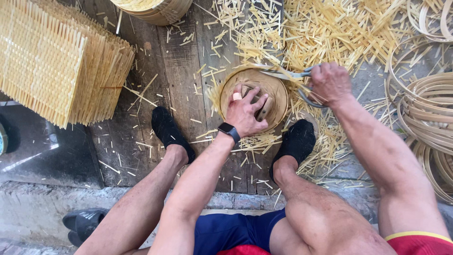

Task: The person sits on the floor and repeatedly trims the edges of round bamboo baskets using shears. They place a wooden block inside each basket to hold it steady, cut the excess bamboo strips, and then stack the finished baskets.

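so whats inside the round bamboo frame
Inside the round bamboo frame, the left hand presses on a woven mat whose strips stick out past the rim. The hand covers the middle.

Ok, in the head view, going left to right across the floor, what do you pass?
Stack of woven bamboo mats → left shoe → left hand pressing on the round bamboo tray → right hand holding the scissors → pile of bamboo hoops.
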